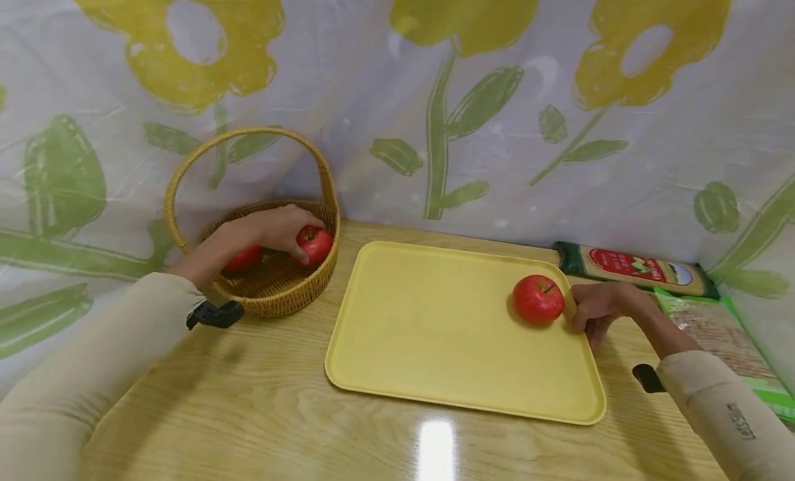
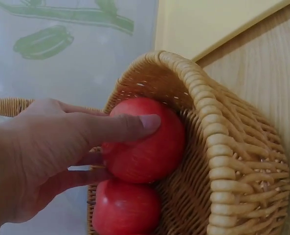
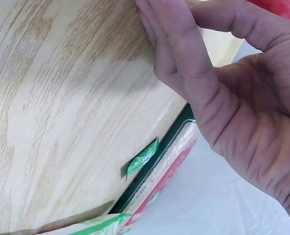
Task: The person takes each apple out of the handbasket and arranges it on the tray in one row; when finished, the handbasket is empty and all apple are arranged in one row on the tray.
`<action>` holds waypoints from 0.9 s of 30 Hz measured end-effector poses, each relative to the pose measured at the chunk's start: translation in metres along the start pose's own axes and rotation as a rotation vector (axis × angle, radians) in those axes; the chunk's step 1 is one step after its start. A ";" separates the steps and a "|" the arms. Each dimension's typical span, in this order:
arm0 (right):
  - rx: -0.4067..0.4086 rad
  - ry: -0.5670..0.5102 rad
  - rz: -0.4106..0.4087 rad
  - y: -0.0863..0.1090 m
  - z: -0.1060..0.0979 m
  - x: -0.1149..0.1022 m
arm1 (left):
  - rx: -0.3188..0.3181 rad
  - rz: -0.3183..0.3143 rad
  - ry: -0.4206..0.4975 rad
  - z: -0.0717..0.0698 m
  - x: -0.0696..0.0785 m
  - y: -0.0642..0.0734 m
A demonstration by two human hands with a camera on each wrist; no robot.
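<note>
My left hand point(image 1: 282, 231) reaches into a wicker basket point(image 1: 273, 305) at the back left and grips a red apple point(image 1: 315, 244). In the left wrist view the thumb lies over that apple point(image 2: 149, 142) and the fingers curl under it. A second red apple point(image 2: 125, 208) lies beside it in the basket point(image 2: 218, 147). A third red apple point(image 1: 537, 299) sits on the yellow tray point(image 1: 435, 329) near its right edge. My right hand point(image 1: 599, 312) rests at that edge just right of it, fingers loosely curled and holding nothing point(image 3: 233, 98).
The wooden table point(image 1: 248, 412) backs onto a flowered curtain point(image 1: 435, 122). A dark green food packet point(image 1: 640, 268) and a green-edged clear packet point(image 1: 720, 336) lie at the right, behind my right hand. The basket's tall handle point(image 1: 248, 132) arches over my left hand.
</note>
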State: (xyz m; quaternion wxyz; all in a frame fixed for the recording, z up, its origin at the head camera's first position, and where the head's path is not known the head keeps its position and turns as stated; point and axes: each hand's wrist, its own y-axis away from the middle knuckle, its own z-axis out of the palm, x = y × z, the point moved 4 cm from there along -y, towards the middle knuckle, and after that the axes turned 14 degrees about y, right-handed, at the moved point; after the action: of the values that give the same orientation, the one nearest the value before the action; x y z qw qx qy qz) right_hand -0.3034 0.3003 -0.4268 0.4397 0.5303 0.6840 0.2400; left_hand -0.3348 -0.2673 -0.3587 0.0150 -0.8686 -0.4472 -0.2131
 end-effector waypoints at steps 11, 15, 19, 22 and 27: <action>0.003 0.009 -0.016 -0.001 0.001 0.001 | 0.115 0.035 -0.037 -0.004 0.000 0.002; 0.009 0.019 -0.005 0.000 -0.001 0.000 | 0.184 0.047 -0.024 -0.015 0.006 0.006; 0.018 0.019 -0.004 0.000 -0.001 0.000 | 0.245 0.054 -0.015 -0.026 0.010 0.012; 0.019 0.016 -0.003 -0.001 0.000 0.001 | 0.284 0.073 -0.018 -0.032 0.015 0.015; 0.000 0.014 -0.010 -0.002 -0.002 0.002 | 0.340 0.100 -0.041 -0.034 0.023 0.019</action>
State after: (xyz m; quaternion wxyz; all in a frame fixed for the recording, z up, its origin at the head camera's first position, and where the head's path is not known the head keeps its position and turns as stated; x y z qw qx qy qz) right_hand -0.3058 0.3023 -0.4281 0.4361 0.5253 0.6897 0.2412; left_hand -0.3202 -0.2682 -0.3154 0.1632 -0.8788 -0.4332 -0.1155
